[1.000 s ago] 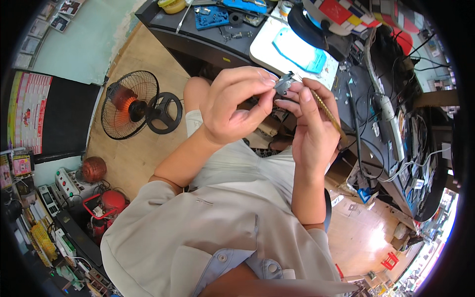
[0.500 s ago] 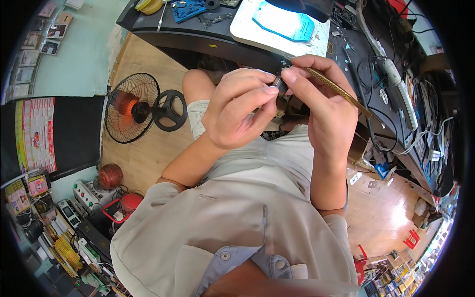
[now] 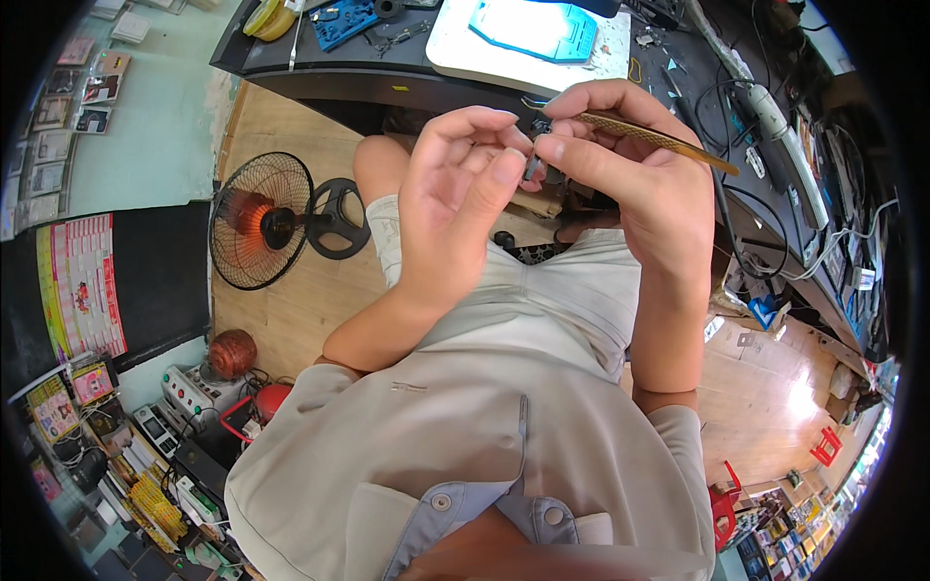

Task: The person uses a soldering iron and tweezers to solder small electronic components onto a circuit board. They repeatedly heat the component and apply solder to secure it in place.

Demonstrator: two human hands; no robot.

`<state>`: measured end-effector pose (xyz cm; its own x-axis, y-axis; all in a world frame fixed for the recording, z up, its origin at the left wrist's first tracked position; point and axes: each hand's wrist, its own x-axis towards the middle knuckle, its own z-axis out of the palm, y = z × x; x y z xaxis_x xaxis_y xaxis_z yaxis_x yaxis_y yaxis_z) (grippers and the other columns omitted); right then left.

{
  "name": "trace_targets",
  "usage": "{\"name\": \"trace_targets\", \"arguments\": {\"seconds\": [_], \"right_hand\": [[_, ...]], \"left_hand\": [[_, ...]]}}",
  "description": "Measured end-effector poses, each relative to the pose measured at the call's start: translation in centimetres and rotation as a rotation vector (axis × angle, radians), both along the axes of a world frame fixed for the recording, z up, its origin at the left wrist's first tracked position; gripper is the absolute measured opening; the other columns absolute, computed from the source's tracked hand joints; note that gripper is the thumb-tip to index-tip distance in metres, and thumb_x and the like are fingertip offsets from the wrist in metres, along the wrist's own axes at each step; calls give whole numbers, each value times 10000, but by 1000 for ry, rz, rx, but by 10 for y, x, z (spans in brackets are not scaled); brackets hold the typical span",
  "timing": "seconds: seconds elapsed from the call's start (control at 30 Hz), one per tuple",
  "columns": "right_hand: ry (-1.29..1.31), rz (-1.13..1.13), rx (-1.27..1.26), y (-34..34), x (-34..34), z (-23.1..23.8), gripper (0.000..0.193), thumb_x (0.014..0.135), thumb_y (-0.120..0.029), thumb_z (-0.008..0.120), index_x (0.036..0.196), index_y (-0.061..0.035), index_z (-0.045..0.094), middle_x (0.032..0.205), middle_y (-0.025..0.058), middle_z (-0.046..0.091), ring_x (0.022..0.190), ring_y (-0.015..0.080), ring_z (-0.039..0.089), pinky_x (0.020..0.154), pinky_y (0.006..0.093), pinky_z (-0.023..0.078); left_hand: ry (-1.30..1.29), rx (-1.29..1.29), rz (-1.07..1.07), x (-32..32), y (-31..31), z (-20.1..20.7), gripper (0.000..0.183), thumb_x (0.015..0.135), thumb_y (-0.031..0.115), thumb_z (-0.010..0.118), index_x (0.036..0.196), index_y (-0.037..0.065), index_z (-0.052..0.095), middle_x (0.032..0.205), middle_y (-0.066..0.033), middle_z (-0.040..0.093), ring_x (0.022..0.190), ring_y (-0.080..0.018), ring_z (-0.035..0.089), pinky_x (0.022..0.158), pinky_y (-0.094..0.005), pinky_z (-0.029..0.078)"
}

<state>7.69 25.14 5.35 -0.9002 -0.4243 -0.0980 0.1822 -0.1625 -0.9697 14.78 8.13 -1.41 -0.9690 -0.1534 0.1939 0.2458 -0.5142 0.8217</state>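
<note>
Small dark metal part (image 3: 536, 167), mostly hidden, sits pinched between the fingertips of both hands, raised above the person's lap and just in front of the dark workbench edge (image 3: 387, 82); its shape cannot be made out, since the fingers cover nearly all of it; the left hand (image 3: 455, 208) has thumb and forefinger closed narrowly onto the part from the left, the other fingers curled loosely above; the right hand (image 3: 635, 184) meets it from the right, thumb pressed to the part, and also holds a long thin brown tool (image 3: 649, 137) that lies across its fingers and juts away to the right, over the bench side; whether the tool's tip touches the part is hidden behind the fingers.

Relative to the workbench: on its top lies a white mat (image 3: 528, 48) bearing a bright blue-rimmed flat panel (image 3: 533, 24), cut off by the upper rim; further left on the top are a blue tool tray (image 3: 344, 19) and a yellow roll of tape (image 3: 263, 17), both partly cropped; cables (image 3: 775, 223) trail along its right stretch, tangled and hard to separate; on the wooden floor below its left end stands a round black floor fan (image 3: 266, 230) with an orange hub; the beige shirt (image 3: 465, 436) and pale shorts fill the foreground.
</note>
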Motion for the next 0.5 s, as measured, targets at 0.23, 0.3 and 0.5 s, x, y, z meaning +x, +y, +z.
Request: {"name": "trace_targets", "arguments": {"seconds": [0.23,0.3,0.5], "right_hand": [[65,26,91,1,-1,2,333,867,-42,853,1160,35,715,958,63,748,851,111,705,776,251,562],[73,18,116,1,0,2,328,878,-61,855,1157,35,715,953,70,750,842,119,709,780,261,571],[62,-108,10,3,13,1,305,932,-81,810,1182,44,688,968,114,764,840,158,732,802,301,606]], "left_hand": [[-120,117,-216,0,-14,9,396,977,-14,757,1332,-24,581,1137,-109,696,988,-172,713,853,-327,625],[-172,164,-250,-1,-16,13,403,963,-40,759,1328,-27,591,1130,-112,709,984,-181,721,851,-337,632],[-141,276,-264,2,-13,17,428,927,-85,755,1331,-42,622,1119,-140,730,995,-221,737,886,-345,629]]}}
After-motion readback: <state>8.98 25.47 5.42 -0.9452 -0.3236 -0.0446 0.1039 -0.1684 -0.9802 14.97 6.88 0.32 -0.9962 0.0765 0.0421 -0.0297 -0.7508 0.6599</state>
